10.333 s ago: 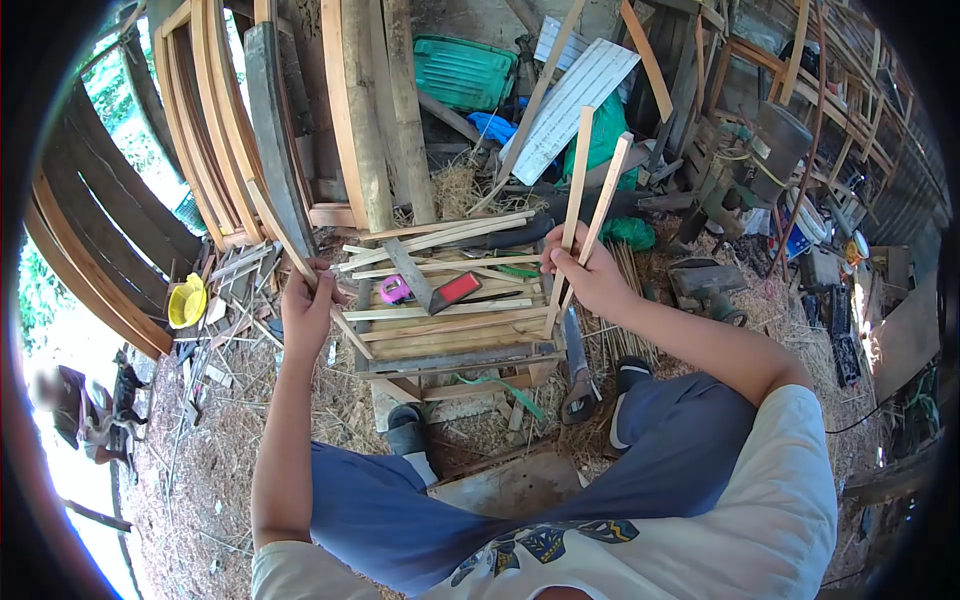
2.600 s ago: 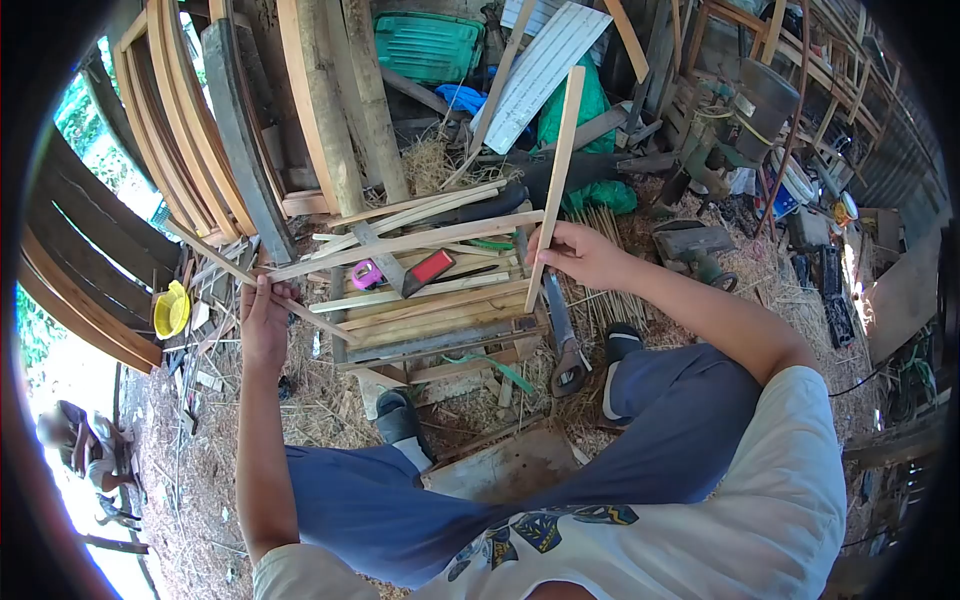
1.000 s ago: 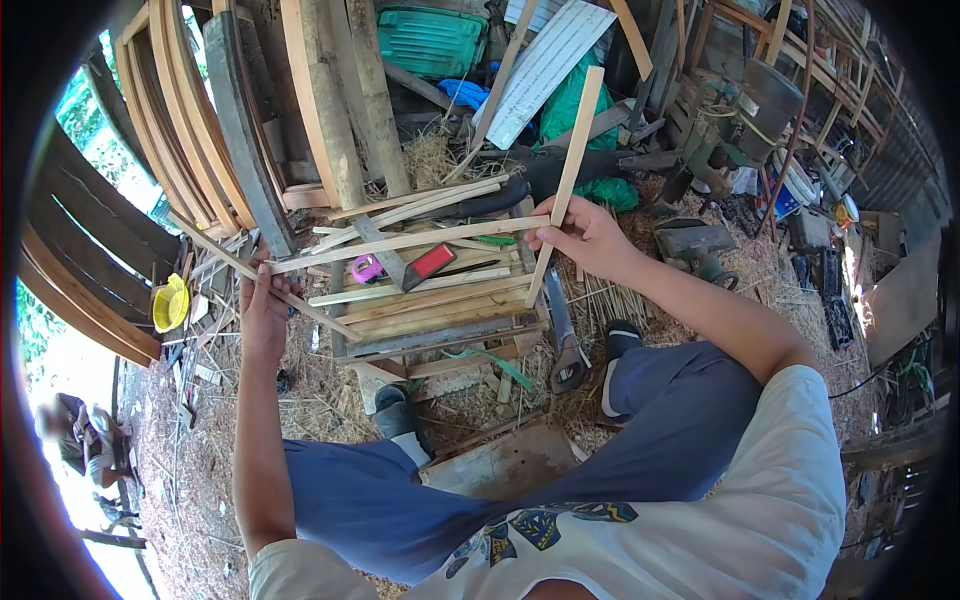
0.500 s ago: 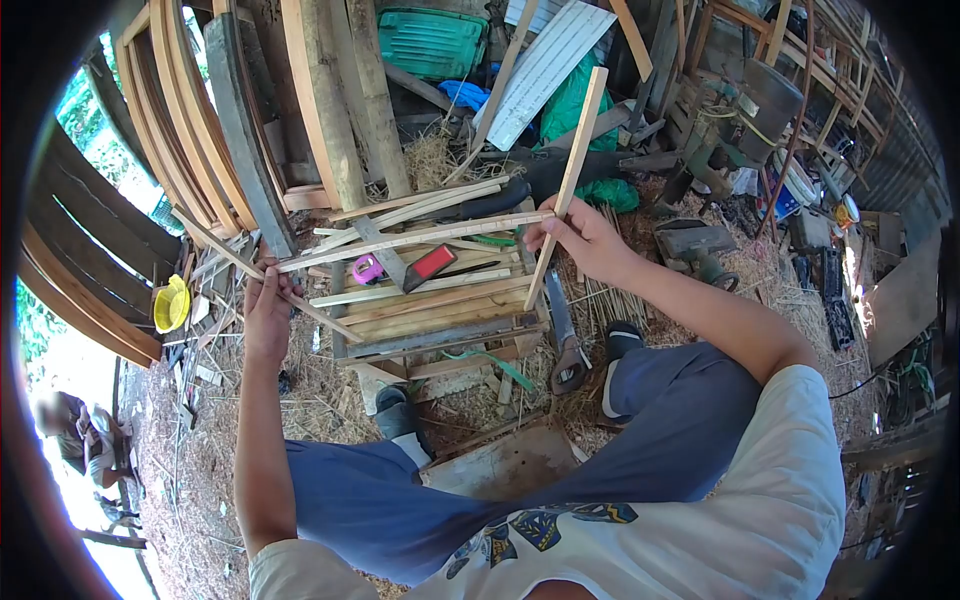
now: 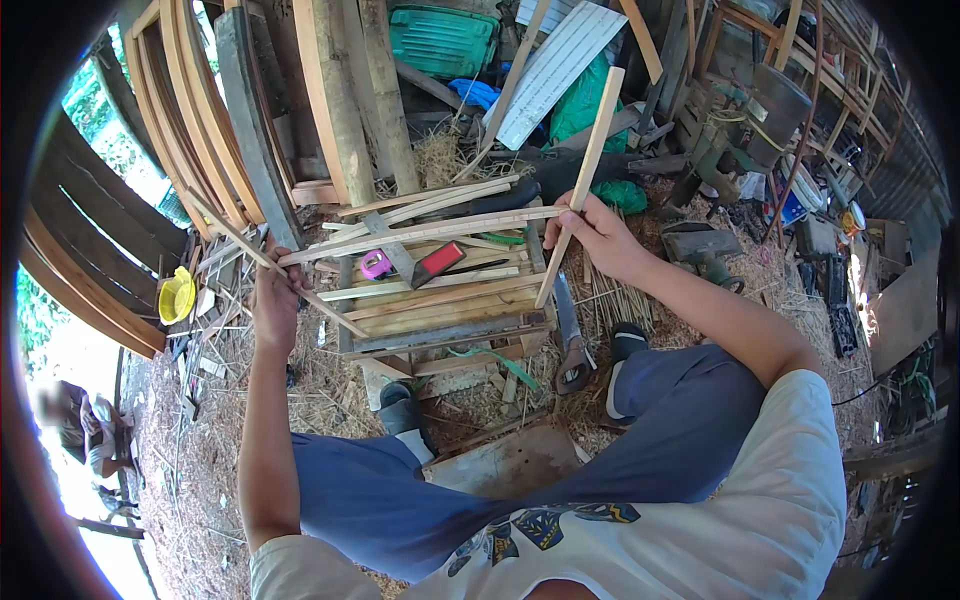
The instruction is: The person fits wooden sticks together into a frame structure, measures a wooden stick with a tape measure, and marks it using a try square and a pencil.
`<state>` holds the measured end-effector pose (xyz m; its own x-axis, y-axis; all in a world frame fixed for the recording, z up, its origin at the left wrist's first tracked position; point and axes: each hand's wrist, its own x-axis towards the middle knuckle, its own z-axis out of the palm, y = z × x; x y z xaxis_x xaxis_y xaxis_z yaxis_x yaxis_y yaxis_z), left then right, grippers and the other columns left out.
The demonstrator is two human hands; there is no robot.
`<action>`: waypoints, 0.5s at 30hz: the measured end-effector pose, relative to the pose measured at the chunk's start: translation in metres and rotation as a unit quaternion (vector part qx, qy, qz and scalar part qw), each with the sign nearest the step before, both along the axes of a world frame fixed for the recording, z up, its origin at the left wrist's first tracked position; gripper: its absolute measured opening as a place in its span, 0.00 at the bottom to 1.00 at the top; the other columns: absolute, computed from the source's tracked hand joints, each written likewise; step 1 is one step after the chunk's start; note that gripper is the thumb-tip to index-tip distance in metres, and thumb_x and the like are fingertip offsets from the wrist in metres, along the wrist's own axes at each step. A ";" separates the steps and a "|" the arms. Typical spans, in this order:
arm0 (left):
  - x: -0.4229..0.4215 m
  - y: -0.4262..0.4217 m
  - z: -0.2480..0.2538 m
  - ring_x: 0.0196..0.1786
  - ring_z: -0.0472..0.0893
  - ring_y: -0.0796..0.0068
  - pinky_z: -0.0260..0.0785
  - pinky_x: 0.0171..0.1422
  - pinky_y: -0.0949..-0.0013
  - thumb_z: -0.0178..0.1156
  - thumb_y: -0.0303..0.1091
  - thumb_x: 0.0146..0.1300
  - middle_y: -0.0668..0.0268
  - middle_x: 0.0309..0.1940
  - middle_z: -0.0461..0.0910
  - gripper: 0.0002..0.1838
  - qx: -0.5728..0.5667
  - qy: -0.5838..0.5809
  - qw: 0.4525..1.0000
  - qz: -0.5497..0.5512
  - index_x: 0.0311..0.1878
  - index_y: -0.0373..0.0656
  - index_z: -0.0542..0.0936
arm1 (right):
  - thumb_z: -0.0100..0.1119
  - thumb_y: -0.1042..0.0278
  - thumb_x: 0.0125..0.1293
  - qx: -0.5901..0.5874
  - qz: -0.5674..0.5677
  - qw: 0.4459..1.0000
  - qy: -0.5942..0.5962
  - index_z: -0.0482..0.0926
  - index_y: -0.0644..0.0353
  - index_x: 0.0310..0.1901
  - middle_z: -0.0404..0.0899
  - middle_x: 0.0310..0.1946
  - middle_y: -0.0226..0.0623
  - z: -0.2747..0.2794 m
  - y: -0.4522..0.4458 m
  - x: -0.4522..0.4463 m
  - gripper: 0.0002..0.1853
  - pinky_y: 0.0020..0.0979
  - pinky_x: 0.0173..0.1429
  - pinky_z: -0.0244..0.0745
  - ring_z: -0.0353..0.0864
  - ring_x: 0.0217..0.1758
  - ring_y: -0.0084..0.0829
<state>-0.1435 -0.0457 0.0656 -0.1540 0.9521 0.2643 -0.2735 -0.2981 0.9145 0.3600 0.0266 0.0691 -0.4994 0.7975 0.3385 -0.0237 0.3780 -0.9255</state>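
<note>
My left hand (image 5: 274, 308) grips a thin wooden strip (image 5: 228, 228) where it meets one end of a long wooden strip (image 5: 430, 232). At the other end, my right hand (image 5: 600, 238) pinches the joint between the long strip and an upright-slanting wooden strip (image 5: 602, 115). The three pieces form a rough H above a low slatted bench (image 5: 440, 314). Under the long strip lie a pink tape measure (image 5: 375, 264), a try square with a red-faced stock (image 5: 438, 263) and a dark, slim pencil-like stick (image 5: 477, 269). My fingers partly hide both joints.
Right of the bench is a handsaw (image 5: 566, 320). More strips (image 5: 440, 204) lie along the bench's far side. A yellow bowl (image 5: 178, 295) sits at left, and curved timbers (image 5: 185, 110) lean behind. Shavings cover the floor. Another person (image 5: 90, 425) is at far left.
The scene sits slightly further right in the view. Both hands keep their hold on the joined strips, with only a slight shift in the strips' tilt.
</note>
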 end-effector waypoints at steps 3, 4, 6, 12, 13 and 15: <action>0.005 0.002 -0.001 0.43 0.69 0.76 0.66 0.52 0.68 0.42 0.37 0.82 0.69 0.42 0.68 0.21 -0.002 0.027 0.999 0.039 0.72 0.41 0.67 | 0.44 0.64 0.87 -0.020 -0.008 1.000 0.021 0.66 0.60 0.60 0.80 0.42 0.37 -0.005 0.003 0.003 0.11 0.34 0.57 0.79 0.83 0.48 0.29; 0.009 0.003 0.000 0.43 0.69 0.76 0.66 0.52 0.68 0.42 0.36 0.81 0.69 0.43 0.68 0.21 -0.004 0.037 0.998 0.057 0.73 0.42 0.66 | 0.44 0.64 0.87 -0.027 -0.011 0.999 0.025 0.67 0.60 0.60 0.81 0.42 0.37 -0.004 0.003 0.003 0.10 0.34 0.57 0.79 0.83 0.48 0.29; 0.009 0.005 0.000 0.43 0.70 0.75 0.67 0.52 0.67 0.42 0.33 0.80 0.68 0.42 0.68 0.20 -0.001 0.059 0.995 0.079 0.71 0.44 0.65 | 0.44 0.64 0.87 -0.038 -0.019 0.999 0.033 0.67 0.60 0.60 0.81 0.42 0.37 -0.003 0.002 0.004 0.10 0.35 0.57 0.79 0.83 0.48 0.30; 0.018 0.002 0.003 0.43 0.72 0.75 0.70 0.54 0.67 0.42 0.35 0.84 0.65 0.43 0.75 0.21 0.008 0.110 0.992 0.064 0.74 0.40 0.67 | 0.46 0.64 0.86 -0.085 -0.053 0.993 0.066 0.68 0.58 0.61 0.82 0.44 0.39 -0.004 0.003 0.011 0.11 0.37 0.59 0.81 0.85 0.50 0.33; 0.017 0.002 0.002 0.44 0.74 0.75 0.70 0.54 0.67 0.42 0.36 0.84 0.65 0.44 0.75 0.22 0.008 0.125 0.990 0.062 0.75 0.41 0.66 | 0.47 0.64 0.86 -0.093 -0.056 0.991 0.078 0.68 0.59 0.60 0.83 0.44 0.39 -0.003 0.003 0.011 0.11 0.38 0.59 0.82 0.86 0.50 0.33; 0.014 0.002 0.002 0.46 0.76 0.75 0.71 0.55 0.67 0.42 0.37 0.86 0.65 0.46 0.77 0.23 0.008 0.155 0.986 0.058 0.78 0.41 0.65 | 0.48 0.65 0.85 -0.102 -0.059 0.988 0.096 0.69 0.60 0.60 0.83 0.45 0.40 -0.003 0.003 0.013 0.11 0.38 0.59 0.83 0.86 0.49 0.34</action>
